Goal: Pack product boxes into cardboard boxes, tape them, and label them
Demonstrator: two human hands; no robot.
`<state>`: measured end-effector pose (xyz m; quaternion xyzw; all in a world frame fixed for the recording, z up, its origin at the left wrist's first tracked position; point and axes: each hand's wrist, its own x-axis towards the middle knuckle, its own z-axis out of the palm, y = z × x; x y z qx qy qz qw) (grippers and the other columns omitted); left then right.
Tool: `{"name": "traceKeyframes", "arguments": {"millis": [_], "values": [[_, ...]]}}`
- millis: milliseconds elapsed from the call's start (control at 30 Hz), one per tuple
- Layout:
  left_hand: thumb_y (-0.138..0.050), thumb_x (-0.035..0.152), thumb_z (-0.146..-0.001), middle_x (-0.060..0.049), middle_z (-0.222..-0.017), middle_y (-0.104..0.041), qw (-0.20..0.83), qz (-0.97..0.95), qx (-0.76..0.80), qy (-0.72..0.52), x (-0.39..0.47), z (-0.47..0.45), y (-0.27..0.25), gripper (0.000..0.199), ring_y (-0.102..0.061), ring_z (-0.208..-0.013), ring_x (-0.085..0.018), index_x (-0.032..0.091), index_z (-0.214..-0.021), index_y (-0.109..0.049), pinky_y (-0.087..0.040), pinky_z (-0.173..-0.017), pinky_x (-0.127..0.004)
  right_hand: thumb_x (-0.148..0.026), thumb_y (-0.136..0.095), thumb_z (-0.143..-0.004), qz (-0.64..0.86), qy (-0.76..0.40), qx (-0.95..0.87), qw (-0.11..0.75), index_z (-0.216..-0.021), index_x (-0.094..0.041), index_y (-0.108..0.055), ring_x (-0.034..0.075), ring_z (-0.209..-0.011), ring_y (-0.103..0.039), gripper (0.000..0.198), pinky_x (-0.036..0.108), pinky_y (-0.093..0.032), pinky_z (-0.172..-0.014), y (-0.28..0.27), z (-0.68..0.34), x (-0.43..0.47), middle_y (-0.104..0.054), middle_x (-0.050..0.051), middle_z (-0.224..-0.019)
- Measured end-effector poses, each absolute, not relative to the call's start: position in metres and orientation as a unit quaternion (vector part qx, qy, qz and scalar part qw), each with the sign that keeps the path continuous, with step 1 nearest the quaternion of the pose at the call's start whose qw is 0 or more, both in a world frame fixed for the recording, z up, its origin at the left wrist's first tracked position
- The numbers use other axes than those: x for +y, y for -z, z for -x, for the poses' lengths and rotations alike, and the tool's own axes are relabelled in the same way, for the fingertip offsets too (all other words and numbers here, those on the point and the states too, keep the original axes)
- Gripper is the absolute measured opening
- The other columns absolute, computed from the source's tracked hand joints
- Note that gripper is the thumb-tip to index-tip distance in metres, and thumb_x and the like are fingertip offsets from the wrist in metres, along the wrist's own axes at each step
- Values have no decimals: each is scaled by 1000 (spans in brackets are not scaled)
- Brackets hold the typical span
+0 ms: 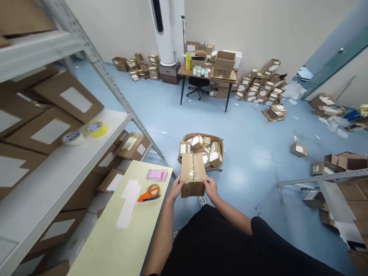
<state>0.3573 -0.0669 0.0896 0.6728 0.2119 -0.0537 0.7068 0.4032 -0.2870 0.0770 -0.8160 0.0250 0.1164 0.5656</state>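
A brown cardboard box [193,168], taped along its top seam, is held up in front of me between both hands. My left hand [174,188] grips its left side and my right hand [211,188] its right side, both near the lower corners. Just beyond it on the floor stands a large open carton [220,147] filled with several small boxes, partly hidden by the held box. To my left, a pale yellow table [115,245] bears an orange tape dispenser [148,193], strips of white paper [128,207] and a blurred pink item [156,174].
A metal shelf [37,168] with cardboard boxes and two tape rolls [96,128] rises at the left. Against the back wall stands a desk [184,71] with a chair [198,86]. Piles of boxes [261,90] lie beside it. Another shelf [333,203] is at the right.
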Motion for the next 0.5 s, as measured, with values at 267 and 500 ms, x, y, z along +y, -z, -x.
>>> {"name": "traceKeyframes", "arguments": {"millis": [267, 500], "values": [[-70, 42, -91, -16, -147, -61, 628, -718, 292, -62, -95, -500, -112, 59, -56, -139, -29, 19, -144, -59, -43, -117, -44, -42, -62, -86, 770, -40, 64, 633, -145, -19, -58, 27, -117, -66, 63, 40, -53, -99, -93, -532, -336, -72, 12, -126], [-69, 36, -89, -15, -130, -71, 664, -691, 272, -89, -87, -493, -108, 59, -67, -122, -23, 19, -145, -56, -48, -111, -43, -34, -60, -88, 801, -8, -14, 599, -134, -21, -66, 29, -122, -62, 49, 44, -52, -103, -122, -565, -328, -70, 12, -131]]}}
